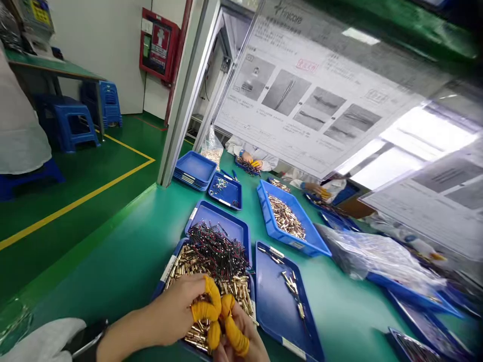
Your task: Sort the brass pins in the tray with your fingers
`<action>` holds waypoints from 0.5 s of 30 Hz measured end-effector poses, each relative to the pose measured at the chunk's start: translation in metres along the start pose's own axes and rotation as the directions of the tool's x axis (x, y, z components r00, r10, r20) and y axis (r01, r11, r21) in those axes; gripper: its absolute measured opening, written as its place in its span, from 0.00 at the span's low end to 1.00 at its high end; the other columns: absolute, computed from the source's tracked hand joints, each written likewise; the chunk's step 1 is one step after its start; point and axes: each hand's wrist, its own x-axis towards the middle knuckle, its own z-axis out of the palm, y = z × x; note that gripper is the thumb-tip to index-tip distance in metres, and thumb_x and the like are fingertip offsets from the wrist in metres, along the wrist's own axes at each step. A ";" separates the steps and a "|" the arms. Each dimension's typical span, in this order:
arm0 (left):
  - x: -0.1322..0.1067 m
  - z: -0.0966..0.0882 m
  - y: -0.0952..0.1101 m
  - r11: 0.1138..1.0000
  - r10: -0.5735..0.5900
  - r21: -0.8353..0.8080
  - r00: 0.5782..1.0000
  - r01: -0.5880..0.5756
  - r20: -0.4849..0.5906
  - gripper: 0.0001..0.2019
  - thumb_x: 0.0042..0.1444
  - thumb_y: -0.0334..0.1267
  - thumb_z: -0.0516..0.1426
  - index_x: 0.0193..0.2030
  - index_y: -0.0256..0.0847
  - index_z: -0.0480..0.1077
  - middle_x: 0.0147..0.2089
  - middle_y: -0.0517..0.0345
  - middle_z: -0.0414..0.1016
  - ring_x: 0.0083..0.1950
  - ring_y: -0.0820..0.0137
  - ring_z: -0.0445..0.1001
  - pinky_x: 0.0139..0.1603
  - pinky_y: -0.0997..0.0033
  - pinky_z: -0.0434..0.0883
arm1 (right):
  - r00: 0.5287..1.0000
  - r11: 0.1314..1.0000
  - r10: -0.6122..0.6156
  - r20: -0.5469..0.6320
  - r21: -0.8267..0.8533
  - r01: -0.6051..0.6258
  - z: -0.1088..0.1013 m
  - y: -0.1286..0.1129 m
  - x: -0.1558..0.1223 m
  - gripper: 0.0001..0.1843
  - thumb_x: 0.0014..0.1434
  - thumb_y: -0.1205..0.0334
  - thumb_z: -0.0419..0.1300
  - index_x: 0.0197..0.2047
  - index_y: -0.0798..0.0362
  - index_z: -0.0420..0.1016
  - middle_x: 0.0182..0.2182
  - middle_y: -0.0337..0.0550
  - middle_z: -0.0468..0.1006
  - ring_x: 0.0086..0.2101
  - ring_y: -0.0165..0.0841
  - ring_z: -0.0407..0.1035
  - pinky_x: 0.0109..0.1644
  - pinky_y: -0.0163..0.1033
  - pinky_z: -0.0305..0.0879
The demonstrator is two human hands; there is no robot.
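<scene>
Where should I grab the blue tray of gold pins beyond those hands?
Hold the blue tray by its raised rim, at both short ends, with your hands coming from above. The rim stands proud of the green bench, and the loose gold pins heap mid-tray, so lifting it level seems safest.

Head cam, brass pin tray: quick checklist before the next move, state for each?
1. Yellow finger cots on left hand and right hand: ok.
2. Anything held in the fingers: cannot tell, they hide it.
3. Brass pins within reach in their blue tray: ok.
4. Black-and-red wires kept apart from the brass pins: not ok, they meet in the pile.
5. Room in the neighbouring blue tray: ok, only a few pins lie there.
</scene>
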 end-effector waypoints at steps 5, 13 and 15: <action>0.002 -0.005 -0.010 0.993 -0.114 0.002 0.992 0.114 -0.060 0.06 0.54 0.26 0.52 0.35 0.39 0.67 0.35 0.60 0.69 0.38 0.69 0.67 0.39 0.72 0.64 | 0.995 0.993 -0.097 0.009 -0.065 0.097 -0.010 -0.009 0.004 0.14 0.34 0.64 0.75 0.27 0.53 0.78 0.16 0.38 0.80 0.15 0.23 0.70 0.19 0.23 0.64; -0.001 -0.002 -0.023 0.774 0.081 0.597 0.968 -0.212 0.239 0.15 0.43 0.13 0.49 0.27 0.39 0.62 0.36 0.59 0.68 0.41 0.67 0.65 0.35 0.74 0.63 | 0.964 0.952 -0.235 -0.124 -0.231 0.202 -0.020 -0.008 0.007 0.13 0.29 0.62 0.76 0.22 0.55 0.81 0.14 0.40 0.80 0.13 0.22 0.68 0.18 0.22 0.64; -0.001 0.000 -0.023 0.735 0.100 0.633 0.963 -0.241 0.251 0.14 0.44 0.14 0.50 0.27 0.38 0.63 0.36 0.59 0.68 0.41 0.66 0.64 0.36 0.73 0.63 | 0.966 0.940 -0.238 -0.102 -0.275 0.202 -0.019 -0.005 0.008 0.12 0.30 0.59 0.75 0.19 0.55 0.80 0.12 0.39 0.78 0.11 0.20 0.66 0.17 0.22 0.62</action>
